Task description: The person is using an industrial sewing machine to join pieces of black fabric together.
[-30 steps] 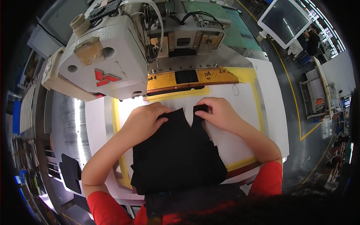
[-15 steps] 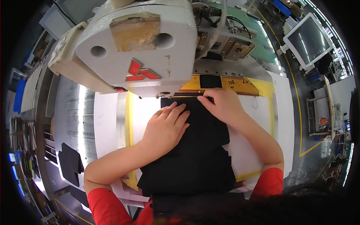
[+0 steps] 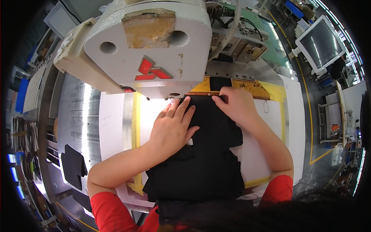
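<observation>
Black fabric stretches from near my body up to the straight edge of an amber template. My left hand lies on its left side, palm down with fingers stretched out, the fingertips reaching just below the sewing machine head. At the upper right of the fabric is my right hand, its fingers bent and the thumb pressing at the cloth's top edge beside the template. The right fingertips are partly hidden, but they seem to pinch that edge. A small black patch shows on the template.
White sheets with yellow tape lie under the fabric. On the metal table at the left are black cut pieces. A screen on an arm stands at the far right. The machine head hangs close over my left fingers.
The fabric's top edge has shifted up against the template. My left hand has slid slightly forward with its fingers straighter, and a small pale spot now shows beside its thumb.
</observation>
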The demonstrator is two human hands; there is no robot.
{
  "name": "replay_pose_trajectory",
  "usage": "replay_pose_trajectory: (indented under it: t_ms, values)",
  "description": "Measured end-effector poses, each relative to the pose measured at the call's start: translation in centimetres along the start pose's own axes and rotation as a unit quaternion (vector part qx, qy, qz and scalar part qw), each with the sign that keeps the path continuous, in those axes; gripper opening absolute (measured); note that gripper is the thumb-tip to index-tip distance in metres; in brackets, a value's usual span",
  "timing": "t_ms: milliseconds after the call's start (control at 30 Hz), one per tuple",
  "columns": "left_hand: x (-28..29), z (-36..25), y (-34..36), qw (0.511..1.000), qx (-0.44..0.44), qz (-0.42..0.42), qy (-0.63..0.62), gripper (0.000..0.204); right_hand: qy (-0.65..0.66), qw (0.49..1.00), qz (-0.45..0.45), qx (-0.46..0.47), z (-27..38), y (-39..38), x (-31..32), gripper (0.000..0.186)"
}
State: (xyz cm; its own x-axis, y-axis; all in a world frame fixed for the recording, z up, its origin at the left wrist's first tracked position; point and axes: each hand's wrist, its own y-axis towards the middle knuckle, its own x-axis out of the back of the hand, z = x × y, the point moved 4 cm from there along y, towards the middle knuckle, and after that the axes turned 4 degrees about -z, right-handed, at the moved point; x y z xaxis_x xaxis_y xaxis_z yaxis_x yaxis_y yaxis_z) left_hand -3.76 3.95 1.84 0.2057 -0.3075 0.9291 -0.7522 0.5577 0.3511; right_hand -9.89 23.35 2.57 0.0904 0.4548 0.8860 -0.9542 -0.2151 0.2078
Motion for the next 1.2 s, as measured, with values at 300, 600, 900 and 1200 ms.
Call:
replay_pose_trajectory:
  t_ms: [300,600,900,1200]
  values:
    - [-0.1,0.5,0.3,1.000,0.002,-0.011,-0.007,0.056,-0.045,0.997,-0.049,0.040,0.4,-0.4,0.0,0.022]
    - [-0.3,0.3,0.6,1.000,0.015,0.015,0.009,0.061,-0.060,0.967,-0.006,0.249,4.0,-4.5,-1.6,0.048]
    - [0.2,0.1,0.7,0.999,-0.003,0.003,0.043,0.062,-0.145,0.971,-0.015,0.191,1.5,-6.6,-1.2,0.056]
    - [0.0,0.1,1.2,0.999,-0.027,0.025,0.002,0.061,-0.188,0.959,-0.021,0.212,2.1,-6.9,-1.7,0.052]
